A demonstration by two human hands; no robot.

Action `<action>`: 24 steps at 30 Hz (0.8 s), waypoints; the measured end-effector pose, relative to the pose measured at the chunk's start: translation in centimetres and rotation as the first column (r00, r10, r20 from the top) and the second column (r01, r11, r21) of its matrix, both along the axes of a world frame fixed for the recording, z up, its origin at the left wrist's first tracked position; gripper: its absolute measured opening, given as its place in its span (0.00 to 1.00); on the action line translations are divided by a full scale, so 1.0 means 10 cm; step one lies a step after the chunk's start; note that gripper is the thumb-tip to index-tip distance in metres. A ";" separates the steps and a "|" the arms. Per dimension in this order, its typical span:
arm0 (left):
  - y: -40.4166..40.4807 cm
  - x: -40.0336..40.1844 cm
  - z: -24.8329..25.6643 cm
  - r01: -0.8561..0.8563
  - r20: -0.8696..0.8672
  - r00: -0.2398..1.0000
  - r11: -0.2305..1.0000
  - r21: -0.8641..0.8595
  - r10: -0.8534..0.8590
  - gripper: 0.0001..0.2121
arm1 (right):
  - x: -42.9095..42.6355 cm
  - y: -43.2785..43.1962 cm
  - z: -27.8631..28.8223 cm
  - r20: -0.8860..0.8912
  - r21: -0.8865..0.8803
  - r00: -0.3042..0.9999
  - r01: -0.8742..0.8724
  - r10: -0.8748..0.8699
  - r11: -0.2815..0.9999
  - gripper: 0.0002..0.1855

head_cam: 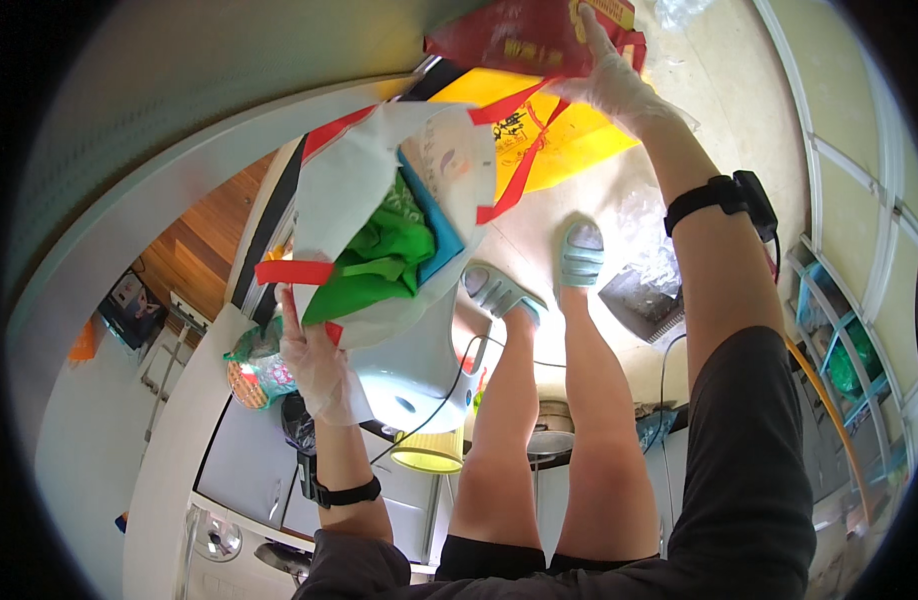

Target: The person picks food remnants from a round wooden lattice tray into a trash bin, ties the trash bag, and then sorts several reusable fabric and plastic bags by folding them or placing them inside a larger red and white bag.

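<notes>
A clear plastic glove covers my left hand (316,360), which grips the rim of a white bag (339,199) beside its red strap. Inside this gaping bag lie crumpled green fabric (387,244) and a blue flat-sided item (429,225). My right hand (612,90), gloved too, holds a dark red bag (504,37) bearing gold writing; that bag is slightly blurred. Below it, a yellow bag (564,154) with printed characters rests near the floor. Red straps cross from the white bag towards my right hand; where they end is hidden.
A dustpan (642,304) with clear plastic film (646,232) lies right of my slippered feet. A light-coloured appliance (414,375) and a yellow bin (429,450) stand beside my legs. Dark cables run across the floor. Shelving (841,360) lines the right side.
</notes>
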State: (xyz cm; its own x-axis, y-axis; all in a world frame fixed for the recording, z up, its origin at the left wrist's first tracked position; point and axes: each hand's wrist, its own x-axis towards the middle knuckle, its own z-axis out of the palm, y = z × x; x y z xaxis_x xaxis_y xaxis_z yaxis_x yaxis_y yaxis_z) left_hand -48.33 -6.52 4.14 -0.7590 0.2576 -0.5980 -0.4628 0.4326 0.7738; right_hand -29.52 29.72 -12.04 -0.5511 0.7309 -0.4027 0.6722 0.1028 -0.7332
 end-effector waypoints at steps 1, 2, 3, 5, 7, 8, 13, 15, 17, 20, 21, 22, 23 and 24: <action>-0.03 -0.05 0.01 0.012 -0.040 0.999 0.999 0.047 -0.011 0.24 | 0.01 0.00 -0.02 0.016 -0.014 1.000 -0.001 0.002 1.000 0.58; -0.09 -0.08 0.06 0.026 -0.082 0.996 0.995 0.092 -0.019 0.23 | 0.03 -0.04 -0.04 0.044 -0.031 0.999 0.010 -0.009 0.999 0.59; -0.16 -0.12 0.11 0.042 -0.129 0.991 0.990 0.135 -0.024 0.23 | 0.02 -0.11 -0.07 0.060 -0.047 0.998 0.028 -0.025 0.998 0.60; -0.28 -0.17 0.20 -0.027 -0.189 0.982 0.999 -0.020 0.023 0.23 | -0.05 -0.20 -0.10 0.250 0.083 0.966 -0.089 0.065 0.993 0.62; -0.25 -0.13 0.26 -0.099 -0.205 0.975 0.993 -0.064 0.084 0.25 | -0.09 -0.35 -0.20 0.633 0.252 0.744 -0.457 0.212 0.853 0.57; -0.19 -0.06 0.33 -0.095 -0.149 0.986 0.979 -0.178 0.069 0.25 | -0.07 -0.42 -0.32 0.709 0.323 0.682 -0.541 0.180 0.777 0.53; -0.11 0.11 0.15 0.043 -0.078 0.996 0.992 -0.116 -0.052 0.22 | 0.15 -0.26 -0.68 0.042 0.396 0.969 0.209 -0.245 0.894 0.30; -0.07 0.15 0.17 0.007 -0.020 1.000 0.997 -0.077 -0.008 0.22 | 0.27 -0.22 -0.26 -0.091 0.433 0.979 0.203 -0.181 0.878 0.29; -0.10 0.12 0.16 0.172 -0.051 0.982 0.970 -0.174 -0.183 0.20 | 0.42 -0.14 0.18 -0.246 0.471 0.964 0.212 -0.103 0.857 0.27; -0.02 0.13 0.01 0.168 -0.124 0.969 0.941 -0.293 -0.212 0.20 | 0.57 -0.34 0.89 -0.305 0.471 0.952 0.122 0.032 0.874 0.24; 0.14 0.16 0.10 0.090 -0.048 0.993 0.950 -0.298 -0.109 0.20 | 0.62 -0.51 1.19 -0.220 0.433 0.971 0.012 0.093 0.901 0.23; 0.05 0.10 0.00 0.129 -0.156 0.969 0.930 -0.344 -0.192 0.19 | 0.66 -0.72 1.48 -0.139 0.331 0.958 -0.193 0.251 0.923 0.21; 0.15 0.12 0.01 0.100 -0.122 0.982 0.951 -0.294 -0.141 0.19 | 0.69 -0.92 1.56 -0.121 0.357 0.899 -0.356 0.421 0.864 0.20; 0.29 0.21 0.02 0.070 -0.080 0.992 0.966 -0.247 -0.093 0.18 | 0.72 -1.12 1.61 -0.113 0.370 0.810 -0.504 0.576 0.781 0.19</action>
